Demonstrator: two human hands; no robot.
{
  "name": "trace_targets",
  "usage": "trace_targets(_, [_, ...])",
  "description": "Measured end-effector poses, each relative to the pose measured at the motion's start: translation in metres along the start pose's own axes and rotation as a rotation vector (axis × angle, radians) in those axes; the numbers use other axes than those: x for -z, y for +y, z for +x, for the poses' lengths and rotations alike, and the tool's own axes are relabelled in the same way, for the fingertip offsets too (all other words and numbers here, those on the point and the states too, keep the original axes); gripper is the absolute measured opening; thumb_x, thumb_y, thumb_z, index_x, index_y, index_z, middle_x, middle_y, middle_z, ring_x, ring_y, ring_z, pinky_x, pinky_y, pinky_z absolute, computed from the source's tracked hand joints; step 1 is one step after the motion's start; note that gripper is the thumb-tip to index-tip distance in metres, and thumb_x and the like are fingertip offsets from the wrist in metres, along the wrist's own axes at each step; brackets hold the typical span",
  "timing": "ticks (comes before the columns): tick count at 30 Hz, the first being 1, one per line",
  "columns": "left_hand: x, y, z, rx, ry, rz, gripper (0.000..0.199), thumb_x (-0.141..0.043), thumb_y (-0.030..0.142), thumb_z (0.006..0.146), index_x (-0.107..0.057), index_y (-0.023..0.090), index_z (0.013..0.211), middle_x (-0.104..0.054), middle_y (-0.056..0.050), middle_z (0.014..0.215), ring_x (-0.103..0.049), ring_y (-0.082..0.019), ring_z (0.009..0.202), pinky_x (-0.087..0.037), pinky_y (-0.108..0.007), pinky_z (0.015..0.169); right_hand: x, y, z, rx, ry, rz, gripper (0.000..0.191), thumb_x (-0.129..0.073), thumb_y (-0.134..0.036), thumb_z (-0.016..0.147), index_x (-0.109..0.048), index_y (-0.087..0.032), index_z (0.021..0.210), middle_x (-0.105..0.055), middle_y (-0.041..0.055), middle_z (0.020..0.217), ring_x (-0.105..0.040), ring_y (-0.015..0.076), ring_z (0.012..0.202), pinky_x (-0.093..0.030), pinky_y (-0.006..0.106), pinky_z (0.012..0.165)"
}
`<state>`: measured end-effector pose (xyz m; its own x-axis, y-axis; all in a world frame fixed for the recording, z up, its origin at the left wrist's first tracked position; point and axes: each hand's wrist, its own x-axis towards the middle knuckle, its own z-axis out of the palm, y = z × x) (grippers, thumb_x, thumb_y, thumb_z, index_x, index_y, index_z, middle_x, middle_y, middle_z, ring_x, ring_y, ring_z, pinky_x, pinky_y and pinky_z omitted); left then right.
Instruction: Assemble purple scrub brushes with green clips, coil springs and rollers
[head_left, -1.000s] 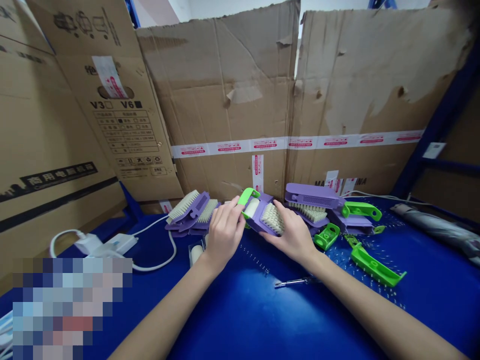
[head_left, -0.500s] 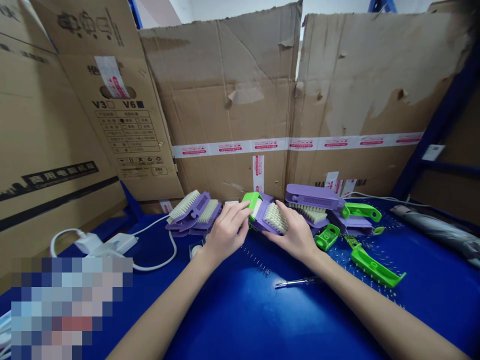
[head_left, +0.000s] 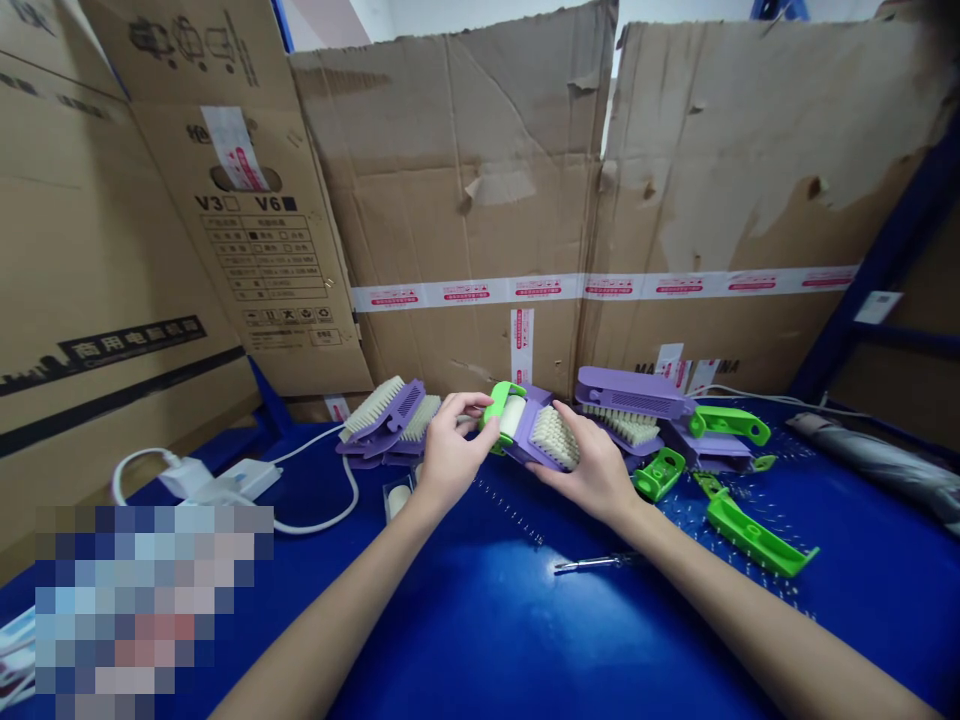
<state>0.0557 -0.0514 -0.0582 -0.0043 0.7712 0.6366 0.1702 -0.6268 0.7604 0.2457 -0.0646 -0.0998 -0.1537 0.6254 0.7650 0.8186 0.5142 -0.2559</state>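
Note:
Between my hands is a purple brush (head_left: pixel 553 436) with cream bristles facing up; a white roller (head_left: pixel 513 416) sits at its left end. My right hand (head_left: pixel 592 462) wraps round the bristled body, thumb below and fingers over the top. With thumb and fingers, my left hand (head_left: pixel 459 448) grips the green plastic piece (head_left: pixel 496 402) that arches beside the roller. More purple brushes (head_left: pixel 384 418) lie in a pile left of my left hand. To the right, another purple brush (head_left: pixel 634 392) rests on a stack, near a green handle (head_left: pixel 729 424).
A screwdriver (head_left: pixel 600 564) lies on the blue table (head_left: pixel 480 640) amid scattered small screws. Loose green parts (head_left: pixel 757 535) are at right, beside a grey wrapped bundle (head_left: pixel 877 460). White adapters and cables (head_left: pixel 240 484) lie left. Cardboard sheets (head_left: pixel 465 220) wall off the back.
My left hand has shifted its grip on the green piece, fingers now more curled round its left side. The roller shows more. My right hand keeps hold of the brush.

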Motion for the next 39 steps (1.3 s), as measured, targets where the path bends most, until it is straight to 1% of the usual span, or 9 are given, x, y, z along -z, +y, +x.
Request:
trace_targets(2, [0.001,0.000,0.002,0.085,-0.011,-0.047,0.024,-0.064,0.024,0.070,-0.059,0.015,0.091,-0.063,-0.007,0.093,-0.060,-0.016,0.087,-0.053,-0.031,0.076,-0.001,0.001,0.000,-0.016,-0.001,0.018,0.078,-0.066,-0.048,0.069,-0.038,-0.015,0.134,-0.057,0.0152,0.120,-0.057,0.0304,0.105,-0.047,0.045,0.086])
trace_targets(7, [0.005,-0.001,0.006,0.247,-0.080,-0.181,0.044,-0.070,0.024,0.065,-0.059,0.011,0.105,-0.063,-0.013,0.113,-0.058,-0.022,0.106,-0.043,-0.037,0.097,-0.003,0.003,0.000,-0.026,-0.002,0.023,0.079,-0.065,-0.050,0.070,-0.038,-0.015,0.135,-0.057,0.0149,0.120,-0.057,0.0307,0.106,-0.047,0.044,0.087])
trace_targets(11, [0.008,-0.003,0.007,0.384,-0.140,-0.271,0.052,-0.071,0.027,0.064,-0.059,0.009,0.111,-0.060,-0.016,0.119,-0.058,-0.026,0.109,-0.044,-0.041,0.097,-0.002,0.002,0.001,-0.027,-0.011,-0.003,0.078,-0.064,-0.050,0.070,-0.038,-0.014,0.134,-0.057,0.0154,0.120,-0.057,0.0310,0.105,-0.048,0.044,0.085])
trace_targets(18, [0.009,-0.006,0.008,0.330,-0.134,-0.290,0.053,-0.073,0.028,0.062,-0.061,0.009,0.110,-0.063,-0.014,0.115,-0.058,-0.027,0.108,-0.043,-0.041,0.098,0.002,-0.002,0.002,-0.015,-0.032,-0.067,0.077,-0.066,-0.046,0.069,-0.038,-0.016,0.134,-0.060,0.0144,0.114,-0.058,0.0304,0.099,-0.048,0.044,0.081])
trace_targets(25, [0.008,-0.007,0.007,0.371,-0.137,-0.278,0.048,-0.070,0.029,0.066,-0.062,0.012,0.110,-0.062,-0.014,0.117,-0.059,-0.026,0.105,-0.048,-0.038,0.091,0.002,-0.002,0.002,-0.004,-0.054,-0.099,0.076,-0.066,-0.045,0.069,-0.038,-0.015,0.133,-0.061,0.0144,0.110,-0.057,0.0305,0.098,-0.047,0.044,0.080])
trace_targets(30, [0.006,-0.002,0.007,0.361,-0.014,-0.275,0.039,-0.068,0.025,0.066,-0.063,0.012,0.103,-0.067,-0.012,0.106,-0.063,-0.023,0.097,-0.051,-0.033,0.081,0.002,-0.002,0.002,-0.025,-0.036,-0.039,0.076,-0.066,-0.046,0.069,-0.038,-0.016,0.134,-0.060,0.0148,0.112,-0.057,0.0315,0.101,-0.046,0.045,0.083])
trace_targets(33, [0.007,-0.001,0.009,0.410,0.122,-0.266,0.031,-0.063,0.021,0.068,-0.064,0.011,0.098,-0.068,-0.011,0.097,-0.065,-0.021,0.085,-0.054,-0.029,0.069,0.003,-0.002,0.003,-0.109,0.023,0.101,0.079,-0.067,-0.045,0.067,-0.037,-0.017,0.134,-0.056,0.0146,0.121,-0.053,0.0316,0.109,-0.043,0.046,0.091])
trace_targets(37, [0.012,-0.009,0.014,0.604,0.272,-0.376,0.020,-0.051,0.019,0.075,-0.063,0.012,0.090,-0.065,-0.010,0.089,-0.063,-0.017,0.072,-0.052,-0.026,0.055,0.006,-0.001,0.008,-0.436,0.098,0.445,0.081,-0.070,-0.048,0.064,-0.038,-0.019,0.133,-0.057,0.0123,0.121,-0.056,0.0296,0.106,-0.044,0.046,0.090])
trace_targets(39, [0.015,-0.014,0.016,0.716,0.298,-0.419,0.019,-0.048,0.018,0.076,-0.061,0.012,0.089,-0.064,-0.009,0.086,-0.063,-0.017,0.069,-0.051,-0.026,0.053,0.007,0.000,0.012,-0.559,0.135,0.645,0.072,-0.068,-0.048,0.067,-0.043,-0.020,0.127,-0.060,0.0101,0.115,-0.059,0.0268,0.100,-0.047,0.044,0.087])
